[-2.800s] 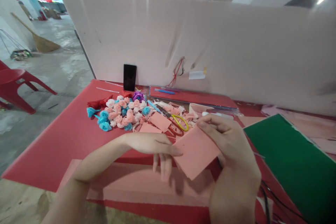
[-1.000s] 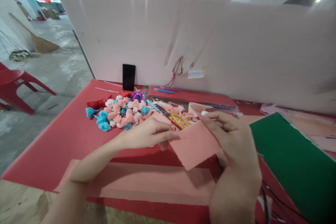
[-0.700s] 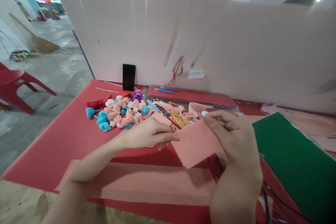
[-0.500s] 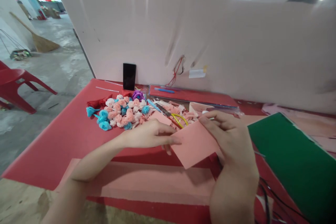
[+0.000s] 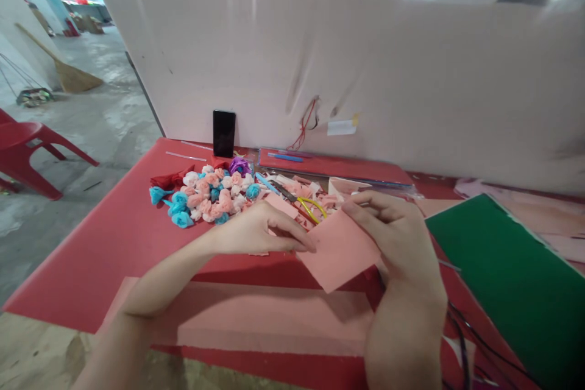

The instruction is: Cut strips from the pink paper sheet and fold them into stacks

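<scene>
A pink paper square (image 5: 340, 250) is held above the red table (image 5: 114, 244) between both hands. My left hand (image 5: 260, 233) pinches its left corner with thumb and fingers closed. My right hand (image 5: 397, 241) grips its right side, fingers curled over the top edge. Below them a long pink paper strip (image 5: 256, 317) lies flat near the table's front edge. Behind the hands sit yellow-handled scissors (image 5: 313, 208) among pink paper scraps.
A pile of small pink, white and blue paper flowers (image 5: 208, 195) lies left of centre. A black phone (image 5: 223, 133) leans on the pale partition board (image 5: 347, 79). A green sheet (image 5: 507, 283) covers the right side. A red chair (image 5: 27, 152) stands on the floor at left.
The pink square was lifted slightly and turned; my left hand went from fingers hanging loose under its edge to pinching its left corner. My right hand kept its grip.
</scene>
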The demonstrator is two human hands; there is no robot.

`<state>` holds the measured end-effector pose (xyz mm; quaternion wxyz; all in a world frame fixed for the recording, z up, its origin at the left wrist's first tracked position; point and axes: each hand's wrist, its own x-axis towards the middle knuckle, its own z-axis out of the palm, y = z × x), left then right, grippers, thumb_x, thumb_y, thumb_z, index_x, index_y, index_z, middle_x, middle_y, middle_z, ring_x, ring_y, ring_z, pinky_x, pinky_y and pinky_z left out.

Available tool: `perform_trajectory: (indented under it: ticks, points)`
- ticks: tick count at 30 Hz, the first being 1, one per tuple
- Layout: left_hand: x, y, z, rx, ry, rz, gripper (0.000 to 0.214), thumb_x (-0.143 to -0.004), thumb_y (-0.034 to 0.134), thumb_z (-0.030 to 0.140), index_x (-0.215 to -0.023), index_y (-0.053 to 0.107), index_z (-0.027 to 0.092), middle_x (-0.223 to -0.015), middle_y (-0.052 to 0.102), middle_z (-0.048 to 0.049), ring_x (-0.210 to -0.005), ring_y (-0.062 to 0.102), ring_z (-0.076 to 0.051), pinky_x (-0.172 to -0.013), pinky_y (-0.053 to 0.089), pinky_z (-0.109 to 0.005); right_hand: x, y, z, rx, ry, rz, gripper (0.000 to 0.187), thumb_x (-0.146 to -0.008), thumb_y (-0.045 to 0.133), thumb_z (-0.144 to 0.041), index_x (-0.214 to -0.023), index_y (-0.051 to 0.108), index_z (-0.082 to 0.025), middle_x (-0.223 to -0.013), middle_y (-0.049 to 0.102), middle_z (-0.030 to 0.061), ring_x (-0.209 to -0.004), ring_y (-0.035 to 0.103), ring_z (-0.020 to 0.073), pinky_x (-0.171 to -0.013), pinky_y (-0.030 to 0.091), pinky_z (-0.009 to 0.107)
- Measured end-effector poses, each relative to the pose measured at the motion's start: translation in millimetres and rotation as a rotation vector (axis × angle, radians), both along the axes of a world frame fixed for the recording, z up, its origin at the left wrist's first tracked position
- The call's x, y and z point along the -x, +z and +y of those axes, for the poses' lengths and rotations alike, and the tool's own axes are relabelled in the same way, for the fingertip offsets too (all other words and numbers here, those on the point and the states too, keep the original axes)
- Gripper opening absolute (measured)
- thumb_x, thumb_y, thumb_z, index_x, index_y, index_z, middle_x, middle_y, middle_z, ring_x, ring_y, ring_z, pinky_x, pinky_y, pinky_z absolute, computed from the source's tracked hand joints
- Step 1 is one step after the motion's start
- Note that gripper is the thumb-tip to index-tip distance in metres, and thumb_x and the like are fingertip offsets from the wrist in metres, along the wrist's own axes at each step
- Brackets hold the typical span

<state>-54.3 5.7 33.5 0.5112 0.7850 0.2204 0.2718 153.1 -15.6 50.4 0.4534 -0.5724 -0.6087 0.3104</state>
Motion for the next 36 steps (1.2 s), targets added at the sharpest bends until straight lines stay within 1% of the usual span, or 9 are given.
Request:
perform_trajectory:
  ticks: [5,8,11,15,18,21,23,32,36]
  points:
    - [1.0,0.7,-1.2,-0.044,-0.008,0.018,0.020,-0.080,0.062,0.018,-0.098,0.071,0.018,-0.103,0.071,-0.0044,-0.093,0.066,-0.015,-0.075,0.054,-0.019,-0.6,3.5,1.6,-0.049,0.010,-0.051,0.028,-0.068,0.066,-0.048,-0.059,0.059,-0.022,-0.051,0.054,-0.0009,-0.044,0.045,0.0110,-0.038,0.032,0.023]
    - [0.6,1.8,-3.2,-0.069,0.057,-0.030,0.024,-0.080,0.062,0.019,-0.103,0.070,0.018,-0.111,0.068,-0.0045,-0.099,0.064,-0.015,-0.072,0.055,-0.017,-3.5,1.2,3.4,-0.071,0.020,-0.033,0.032,-0.068,0.064,-0.054,-0.064,0.062,-0.023,-0.057,0.058,0.0006,-0.049,0.049,0.0126,-0.042,0.037,0.024]
    - [-0.6,0.3,-4.1,-0.110,0.160,-0.155,0.025,-0.080,0.062,0.018,-0.104,0.069,0.018,-0.114,0.067,-0.0043,-0.100,0.064,-0.014,-0.071,0.055,-0.016,-6.3,-5.2,4.5,-0.081,0.014,0.107,0.036,-0.066,0.065,-0.059,-0.077,0.066,-0.025,-0.072,0.064,0.0027,-0.057,0.055,0.0148,-0.048,0.044,0.026]
    - [-1.6,-3.3,-2.7,-0.143,0.281,-0.285,0.027,-0.081,0.061,0.017,-0.108,0.067,0.019,-0.113,0.067,-0.0044,-0.095,0.066,-0.013,-0.072,0.056,-0.018,-3.8,-9.0,4.2,-0.025,0.201,0.244,0.043,-0.058,0.072,-0.059,-0.084,0.066,-0.025,-0.081,0.068,0.0045,-0.067,0.061,0.0191,-0.061,0.052,0.033]
    - [-1.3,-2.7,-1.8,-0.173,0.262,-0.259,0.023,-0.082,0.059,0.017,-0.103,0.069,0.019,-0.104,0.070,-0.0037,-0.091,0.066,-0.013,-0.072,0.055,-0.019,1.9,-4.2,2.3,0.079,0.309,0.127,0.035,-0.060,0.073,-0.054,-0.074,0.067,-0.023,-0.069,0.066,0.0032,-0.061,0.060,0.0178,-0.055,0.051,0.030]
    - [-1.3,0.1,-1.9,-0.141,0.171,-0.196,0.016,-0.082,0.059,0.014,-0.089,0.072,0.016,-0.092,0.072,-0.0045,-0.082,0.067,-0.012,-0.072,0.055,-0.019,5.0,0.6,0.3,0.116,0.313,0.039,0.028,-0.068,0.068,-0.049,-0.069,0.067,-0.021,-0.057,0.062,0.0018,-0.054,0.057,0.0156,-0.049,0.047,0.027]
    - [-1.7,1.8,-2.1,-0.104,0.170,-0.190,0.014,-0.081,0.060,0.014,-0.086,0.073,0.015,-0.089,0.072,-0.0050,-0.080,0.067,-0.012,-0.071,0.054,-0.020,4.9,1.3,0.0,0.108,0.311,0.014,0.028,-0.069,0.067,-0.048,-0.067,0.067,-0.020,-0.058,0.062,0.0022,-0.055,0.057,0.0154,-0.050,0.046,0.026]
    - [-1.2,4.2,-2.4,-0.058,0.257,-0.156,0.021,-0.079,0.057,0.013,-0.092,0.073,0.017,-0.089,0.073,-0.0038,-0.068,0.065,-0.010,-0.061,0.051,-0.018,5.1,-0.2,4.5,0.075,0.320,-0.104,0.037,-0.071,0.062,-0.052,-0.057,0.062,-0.018,-0.053,0.057,0.0011,-0.051,0.049,0.0120,-0.048,0.041,0.024]
    - [-1.3,3.1,-4.0,-0.051,0.273,-0.136,0.025,-0.079,0.060,0.017,-0.102,0.070,0.017,-0.095,0.073,-0.0039,-0.073,0.066,-0.012,-0.070,0.053,-0.021,2.3,-1.0,4.6,0.075,0.303,-0.133,0.042,-0.070,0.063,-0.054,-0.049,0.056,-0.018,-0.050,0.051,0.0004,-0.050,0.046,0.0112,-0.047,0.039,0.024]
